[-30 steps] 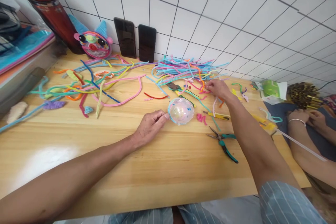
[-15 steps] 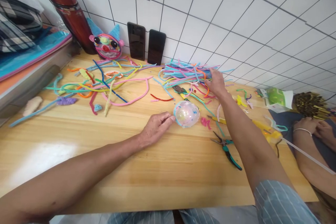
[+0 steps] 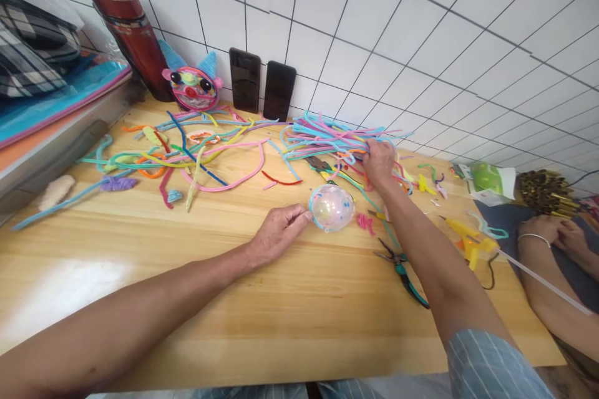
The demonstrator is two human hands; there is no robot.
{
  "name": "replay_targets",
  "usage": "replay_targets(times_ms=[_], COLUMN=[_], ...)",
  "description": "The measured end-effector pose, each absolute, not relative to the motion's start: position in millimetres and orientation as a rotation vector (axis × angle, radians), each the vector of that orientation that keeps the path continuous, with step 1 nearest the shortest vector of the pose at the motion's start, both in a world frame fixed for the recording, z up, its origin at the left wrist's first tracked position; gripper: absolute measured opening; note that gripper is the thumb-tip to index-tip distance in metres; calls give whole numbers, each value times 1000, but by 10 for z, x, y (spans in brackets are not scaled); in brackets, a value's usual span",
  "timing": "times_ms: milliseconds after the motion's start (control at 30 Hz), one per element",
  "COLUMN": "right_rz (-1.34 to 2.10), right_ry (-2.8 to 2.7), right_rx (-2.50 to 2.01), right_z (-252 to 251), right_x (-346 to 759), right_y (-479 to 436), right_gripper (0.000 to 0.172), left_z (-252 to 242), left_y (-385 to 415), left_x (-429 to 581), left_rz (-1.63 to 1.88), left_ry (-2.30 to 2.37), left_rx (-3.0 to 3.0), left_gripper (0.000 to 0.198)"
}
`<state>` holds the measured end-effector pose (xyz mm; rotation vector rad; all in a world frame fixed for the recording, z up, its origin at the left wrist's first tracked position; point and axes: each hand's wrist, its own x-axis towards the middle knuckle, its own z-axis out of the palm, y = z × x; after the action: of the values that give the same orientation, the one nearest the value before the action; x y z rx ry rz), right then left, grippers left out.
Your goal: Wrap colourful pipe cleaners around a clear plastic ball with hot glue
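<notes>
My left hand (image 3: 284, 229) pinches the left edge of a clear plastic ball (image 3: 332, 207) with a light blue rim and coloured specks inside. It is held just over the table's middle. My right hand (image 3: 380, 162) is closed on the right end of a heap of pipe cleaners (image 3: 322, 140), mostly pink, blue and purple; its fingertips are partly hidden. Right of the ball lies a coiled pink pipe cleaner (image 3: 365, 223). Green-handled pliers (image 3: 403, 271) rest beside my right forearm, and a second pair of pliers (image 3: 320, 165) lies below the heap.
Loose pipe cleaners (image 3: 218, 186) spread over the left of the table. A decorated face ball (image 3: 194, 92), a red thermos (image 3: 133, 40) and two phones (image 3: 279, 90) stand along the tiled wall. To the right are a yellow glue gun (image 3: 472, 242) and another person's hands (image 3: 556, 234).
My right hand has drawn slightly down and left, and the pipe cleaners in the heap have shifted. My left hand still pinches the ball. The view has tilted a little.
</notes>
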<state>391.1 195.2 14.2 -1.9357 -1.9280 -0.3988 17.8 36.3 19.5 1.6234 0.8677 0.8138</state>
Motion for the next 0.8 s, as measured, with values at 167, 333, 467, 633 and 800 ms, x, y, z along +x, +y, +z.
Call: replay_targets(times_ms=[167, 333, 467, 633, 800], right_rz=[-358, -204, -220, -245, -244], right_ry=[-1773, -1658, -1782, -2035, -2222], right_rx=[-1939, -1914, -1922, -1987, -1936], right_z=[478, 724, 701, 546, 448], right_x=[4080, 4258, 4223, 4122, 4085], right_y=[2135, 2286, 2260, 2218, 2362], right_gripper=[39, 48, 45, 42, 45], left_z=[197, 192, 189, 198, 206], left_y=[368, 370, 372, 374, 374], left_x=[171, 172, 171, 168, 166], left_rz=[809, 811, 818, 812, 796], left_ry=[861, 848, 837, 828, 835], left_rx=[1638, 1643, 1654, 1665, 1664], left_gripper=[44, 43, 43, 44, 44])
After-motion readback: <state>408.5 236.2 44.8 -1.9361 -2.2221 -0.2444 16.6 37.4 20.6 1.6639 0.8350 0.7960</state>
